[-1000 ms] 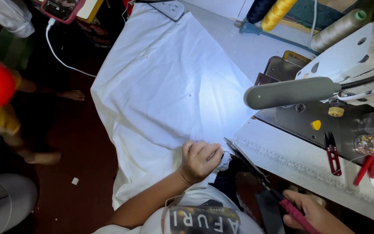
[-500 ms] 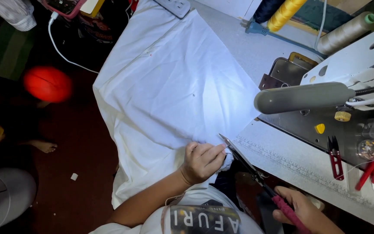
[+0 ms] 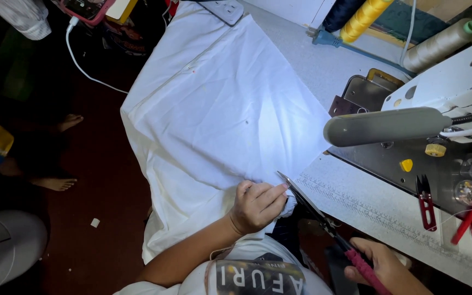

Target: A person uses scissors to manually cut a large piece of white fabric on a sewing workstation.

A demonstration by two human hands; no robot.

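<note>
The left hand point(image 3: 257, 205) sits low in the middle of the frame, its grip clamped on the near edge of the white cloth point(image 3: 219, 114), fingers curled over a bunched fold. The cloth spreads from that hand up toward the top centre, lying across the grey desk point(image 3: 367, 205) and hanging off its left side toward the dark floor point(image 3: 99, 186). The right hand point(image 3: 381, 267) is at the lower right, its grip closed around the pink handles of the scissors point(image 3: 315, 207). The blades angle up and left, and their tip lies just beside the left hand's fingertips, right at the cloth's edge. At the right of the frame stands the sewing machine point(image 3: 449, 82), its lamp point(image 3: 383, 125) lighting the cloth. Small red snips point(image 3: 425, 202) rest on the machine bed. Thread cones point(image 3: 364, 19) stand at the upper right.
</note>
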